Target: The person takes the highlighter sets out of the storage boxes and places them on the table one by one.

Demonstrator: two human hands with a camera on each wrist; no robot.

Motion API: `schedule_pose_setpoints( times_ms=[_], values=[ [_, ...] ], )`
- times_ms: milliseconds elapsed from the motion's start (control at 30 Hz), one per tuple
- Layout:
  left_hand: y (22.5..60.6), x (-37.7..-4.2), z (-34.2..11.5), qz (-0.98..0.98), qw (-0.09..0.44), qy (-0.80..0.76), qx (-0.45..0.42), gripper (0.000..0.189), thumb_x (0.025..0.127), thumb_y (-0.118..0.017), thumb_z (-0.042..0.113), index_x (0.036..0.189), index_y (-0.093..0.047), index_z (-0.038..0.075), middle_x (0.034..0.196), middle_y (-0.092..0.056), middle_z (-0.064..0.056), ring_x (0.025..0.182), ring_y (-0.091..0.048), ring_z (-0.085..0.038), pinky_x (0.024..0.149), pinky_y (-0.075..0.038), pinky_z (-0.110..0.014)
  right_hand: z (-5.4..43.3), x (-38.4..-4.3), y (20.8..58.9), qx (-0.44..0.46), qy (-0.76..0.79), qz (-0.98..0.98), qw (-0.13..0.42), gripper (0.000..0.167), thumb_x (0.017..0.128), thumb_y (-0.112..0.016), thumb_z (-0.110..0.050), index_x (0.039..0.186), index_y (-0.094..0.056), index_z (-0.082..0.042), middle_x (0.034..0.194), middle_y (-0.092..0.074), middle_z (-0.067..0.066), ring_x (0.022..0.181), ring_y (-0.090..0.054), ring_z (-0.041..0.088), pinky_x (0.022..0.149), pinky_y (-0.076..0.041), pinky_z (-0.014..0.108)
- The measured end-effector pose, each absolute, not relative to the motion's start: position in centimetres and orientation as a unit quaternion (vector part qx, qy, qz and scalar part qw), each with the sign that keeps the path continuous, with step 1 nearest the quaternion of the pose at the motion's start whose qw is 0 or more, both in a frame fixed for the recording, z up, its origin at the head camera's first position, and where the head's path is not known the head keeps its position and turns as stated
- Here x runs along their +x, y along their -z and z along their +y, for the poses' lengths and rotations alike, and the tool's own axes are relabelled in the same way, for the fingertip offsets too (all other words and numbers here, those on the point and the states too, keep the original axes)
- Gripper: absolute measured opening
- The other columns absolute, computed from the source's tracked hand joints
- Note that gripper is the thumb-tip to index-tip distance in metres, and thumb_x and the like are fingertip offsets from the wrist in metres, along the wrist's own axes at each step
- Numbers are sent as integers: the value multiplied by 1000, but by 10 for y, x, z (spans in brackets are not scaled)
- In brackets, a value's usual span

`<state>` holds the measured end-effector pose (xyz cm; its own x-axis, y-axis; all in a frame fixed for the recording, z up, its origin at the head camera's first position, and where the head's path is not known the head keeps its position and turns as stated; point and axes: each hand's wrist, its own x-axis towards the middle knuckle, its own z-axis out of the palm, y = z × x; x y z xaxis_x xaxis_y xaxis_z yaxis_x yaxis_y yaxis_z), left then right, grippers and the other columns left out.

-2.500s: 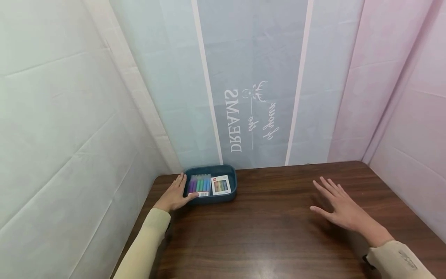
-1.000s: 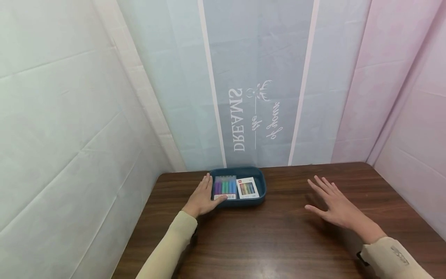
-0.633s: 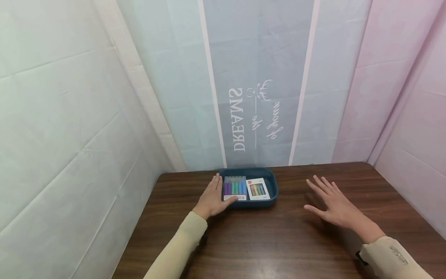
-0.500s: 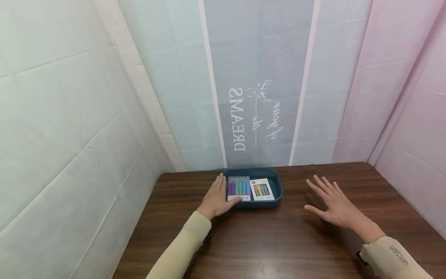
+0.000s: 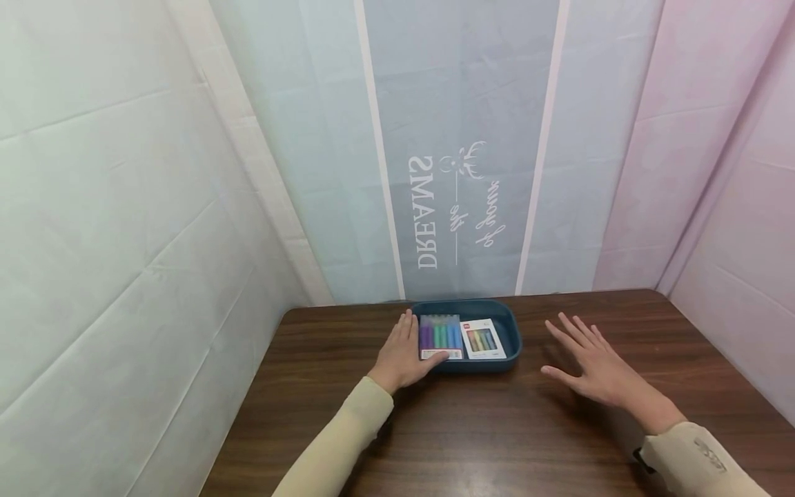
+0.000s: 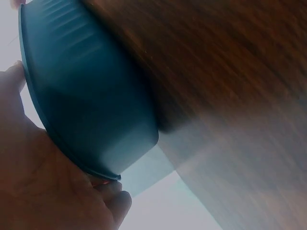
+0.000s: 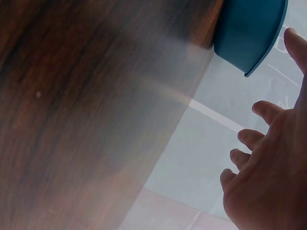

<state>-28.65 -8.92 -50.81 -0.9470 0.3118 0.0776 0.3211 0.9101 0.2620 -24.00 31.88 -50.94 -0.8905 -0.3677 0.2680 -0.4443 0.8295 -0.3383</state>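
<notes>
A dark teal plastic basket point(image 5: 478, 367) sits at the back of the table, seen from outside in both wrist views. Inside it, a clear pack of purple, green and blue markers point(image 5: 441, 336) lies on the left. Beside the pack is a white box point(image 5: 484, 339) with a window showing pastel-coloured sticks. My left hand point(image 5: 399, 355) lies against the basket's left end, fingers straight along that side and thumb over the front left rim. To the right, apart from the basket, my right hand point(image 5: 593, 366) hovers with fingers spread, holding nothing.
The brown wood-grain table point(image 5: 459, 428) reaches back to a pale blue-grey curtain point(image 5: 459, 103) with mirrored lettering. White fabric point(image 5: 124, 241) hangs at the left, pinkish fabric point(image 5: 733, 228) at the right.
The basket, with the markers and white box in it, has slid right along the table's back edge, my left hand moving along with it. My right hand has stayed nearly still.
</notes>
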Motion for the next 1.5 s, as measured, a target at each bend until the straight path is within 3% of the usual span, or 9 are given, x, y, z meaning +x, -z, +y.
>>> schedule_pose_setpoints(
  times_ms=[133,467,600,700,767,1133,1500],
  values=[
    [510,-287,-86,-979,14,132,-157,116,96,-45,86,170,-21,-1,180,-13,-17,166,-16,-31,132,-21,-43,318,-240,509,214,-202,-952,89,92,100,-71,-56,171,-30,-13,175,-20,27,162,-13,50,131,15,45],
    [514,-287,-85,-977,17,141,-158,118,94,-47,86,170,-21,-1,180,-13,-16,166,-16,-31,133,-21,-43,303,-242,504,217,-218,-948,82,93,99,-72,-59,170,-33,-12,175,-23,24,161,-20,49,134,4,39],
    [511,-287,-85,-977,18,142,-159,119,93,-49,86,169,-22,-1,179,-14,-17,166,-17,-32,132,-21,-43,289,-249,499,212,-223,-949,64,96,97,-70,-65,170,-33,-14,177,-22,21,160,-20,50,133,-8,57],
    [509,-286,-85,-977,16,143,-157,120,92,-48,87,170,-22,0,180,-14,-16,166,-17,-32,132,-21,-43,277,-253,496,210,-224,-950,56,97,96,-69,-69,169,-35,-15,177,-24,19,160,-22,51,125,-21,72],
    [508,-286,-85,-977,15,142,-156,120,92,-48,87,170,-22,0,180,-14,-16,166,-16,-32,132,-21,-43,268,-255,494,215,-223,-949,56,96,96,-69,-68,169,-36,-14,176,-27,19,159,-24,51,121,-27,75],
    [507,-284,-84,-977,15,147,-154,118,93,-50,86,169,-25,-1,179,-16,-17,165,-19,-33,131,-24,-44,225,-273,497,242,-237,-940,42,94,98,-63,-71,167,-39,-12,173,-35,16,158,-33,44,120,-35,70],
    [505,-285,-84,-980,16,121,-157,119,93,-43,89,169,-24,0,179,-15,-17,166,-17,-32,133,-19,-43,201,-286,499,239,-262,-935,7,90,102,-66,-62,163,-42,0,164,-44,26,151,-44,44,118,-40,66]
  ],
)
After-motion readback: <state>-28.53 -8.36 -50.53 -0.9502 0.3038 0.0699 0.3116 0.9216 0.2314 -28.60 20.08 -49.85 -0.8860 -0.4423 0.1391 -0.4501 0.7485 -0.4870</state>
